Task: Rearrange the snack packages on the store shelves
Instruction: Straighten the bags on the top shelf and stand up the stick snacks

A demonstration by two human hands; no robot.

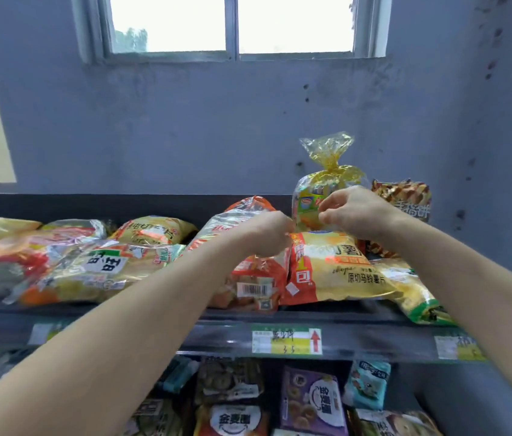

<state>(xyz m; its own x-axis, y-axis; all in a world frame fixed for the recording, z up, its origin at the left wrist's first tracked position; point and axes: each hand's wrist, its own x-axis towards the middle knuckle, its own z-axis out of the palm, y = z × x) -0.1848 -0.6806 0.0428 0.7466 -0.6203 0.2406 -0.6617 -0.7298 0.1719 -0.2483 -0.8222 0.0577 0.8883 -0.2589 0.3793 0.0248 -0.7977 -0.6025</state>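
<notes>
A yellow potato chip bag (pixel 339 272) with a red left band lies flat on the top shelf (pixel 327 316). My left hand (pixel 264 232) pinches its far left corner, fingers curled. My right hand (pixel 355 212) grips the bag's far edge, in front of an upright yellow tied bread bag (pixel 327 171). An orange-and-clear bread bag (pixel 248 278) lies under my left wrist. Further left lie a clear bag with a white label (pixel 97 269) and another yellow chip bag (pixel 154 231).
A brown patterned snack bag (pixel 405 199) stands at the right behind my right hand, and a green-and-yellow bag (pixel 418 294) overhangs the shelf's front edge. Price tags (pixel 286 339) line the shelf rail. The lower shelf holds purple (pixel 311 401), teal (pixel 366 385) and brown packs.
</notes>
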